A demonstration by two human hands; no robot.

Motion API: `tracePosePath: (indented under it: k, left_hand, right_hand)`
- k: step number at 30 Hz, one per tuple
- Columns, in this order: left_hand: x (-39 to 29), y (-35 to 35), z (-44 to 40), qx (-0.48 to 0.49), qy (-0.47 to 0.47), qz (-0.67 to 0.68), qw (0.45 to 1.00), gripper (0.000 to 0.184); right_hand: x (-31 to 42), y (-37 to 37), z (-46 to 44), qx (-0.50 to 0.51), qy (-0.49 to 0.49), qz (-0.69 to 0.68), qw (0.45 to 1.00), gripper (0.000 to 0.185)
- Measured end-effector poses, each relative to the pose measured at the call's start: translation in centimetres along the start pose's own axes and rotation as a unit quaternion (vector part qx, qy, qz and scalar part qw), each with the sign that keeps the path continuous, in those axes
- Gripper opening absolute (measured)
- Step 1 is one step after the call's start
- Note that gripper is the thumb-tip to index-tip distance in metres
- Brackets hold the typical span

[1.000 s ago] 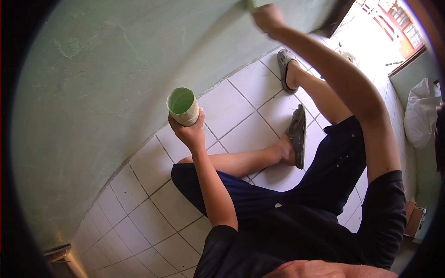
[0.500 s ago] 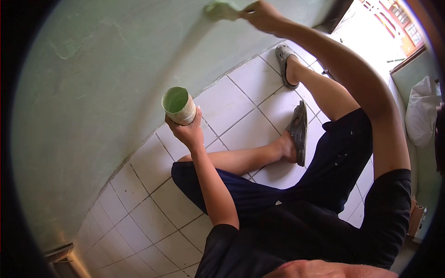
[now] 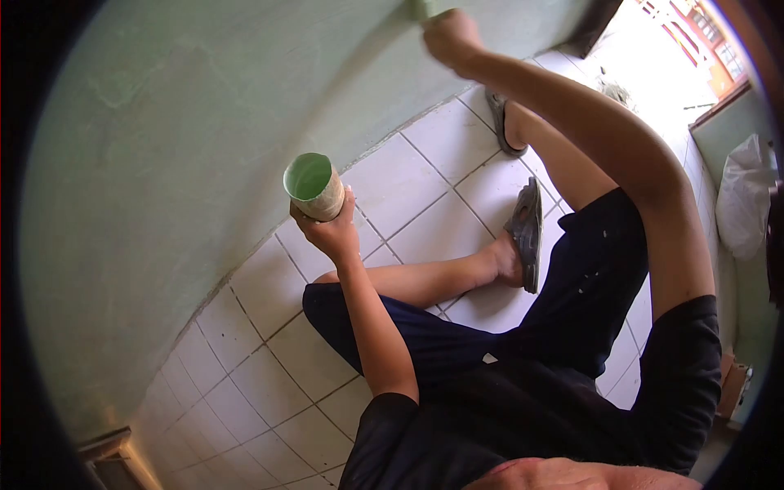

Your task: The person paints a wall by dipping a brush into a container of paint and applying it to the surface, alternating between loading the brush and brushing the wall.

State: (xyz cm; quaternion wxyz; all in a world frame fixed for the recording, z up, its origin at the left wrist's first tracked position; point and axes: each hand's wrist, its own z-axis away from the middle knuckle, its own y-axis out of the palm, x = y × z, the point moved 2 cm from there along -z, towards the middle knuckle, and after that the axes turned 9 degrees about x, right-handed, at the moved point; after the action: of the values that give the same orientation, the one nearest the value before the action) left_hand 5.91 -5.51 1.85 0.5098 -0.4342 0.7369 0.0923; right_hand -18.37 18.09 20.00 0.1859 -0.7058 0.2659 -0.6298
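My left hand [image 3: 328,233] is wrapped round a paint cup [image 3: 329,200] with a pale, stained outside and green paint inside. The cup tilts a little toward the wall. High in the view, my right hand [image 3: 454,41] is closed on a paintbrush [image 3: 425,9] held against or close to the pale green wall [image 3: 188,147]. Only a small part of the brush shows; the rest is hidden by the hand or cut off by the top edge. Whether the bristles touch the wall I cannot tell.
White floor tiles [image 3: 416,216] meet the wall along a slanting edge. My bent legs and grey clogs [image 3: 525,237] take up the middle. A white plastic bag [image 3: 743,196] hangs at the right, near a bright doorway [image 3: 645,65]. A wooden frame [image 3: 118,457] stands at lower left.
My right hand has moved slightly right and down, and the brush has swung right and up, mostly out of view. The left hand and paint cup have hardly moved.
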Motion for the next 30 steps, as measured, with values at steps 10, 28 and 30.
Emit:
tracePosePath:
  k: [10, 28, 30]
  left_hand:
    - [-1.8, 1.1, 0.9, 0.074, 0.059, 0.036, 0.995, 0.081]
    - [-3.1, 4.2, 2.1, 0.221, 0.051, 0.062, 0.972, 0.083]
    - [-2.9, 4.1, 2.4, 0.221, 0.052, 0.055, 0.972, 0.084]
  right_hand:
    - [4.1, -3.0, 8.3, 0.447, -0.111, -0.047, 0.886, 0.038]
    - [-3.2, -5.9, 9.9, 0.546, -0.145, -0.066, 0.822, 0.033]
    - [-2.3, -6.5, 10.3, 0.534, -0.176, -0.011, 0.827, 0.032]
